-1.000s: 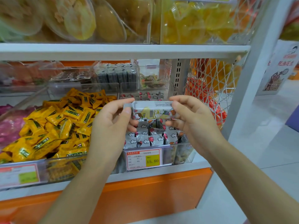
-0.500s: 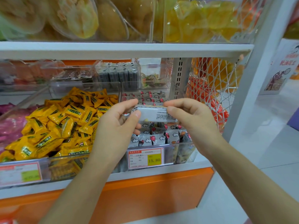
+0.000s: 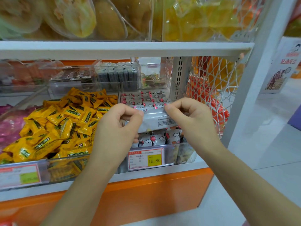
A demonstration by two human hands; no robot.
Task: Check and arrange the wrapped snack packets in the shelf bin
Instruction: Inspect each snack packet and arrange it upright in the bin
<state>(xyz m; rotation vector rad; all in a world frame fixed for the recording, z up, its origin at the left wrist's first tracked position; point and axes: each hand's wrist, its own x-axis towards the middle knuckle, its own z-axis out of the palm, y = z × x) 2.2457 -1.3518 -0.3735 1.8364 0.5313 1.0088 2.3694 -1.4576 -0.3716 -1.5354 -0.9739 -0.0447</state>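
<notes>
Only clean read: 15.80, black digits on the yellow patch of the red-bordered price label (image 3: 146,159), on the front wall of the clear bin (image 3: 185,154); the small print left of it on that label is too fine to read; grey packet (image 3: 156,119) shows rows of black fine print, illegible; yellow wrappers (image 3: 65,121) carry dark green bands with characters, blurred; left price label (image 3: 19,176) is washed out; poster (image 3: 283,66) at right has red characters, unclear.
</notes>
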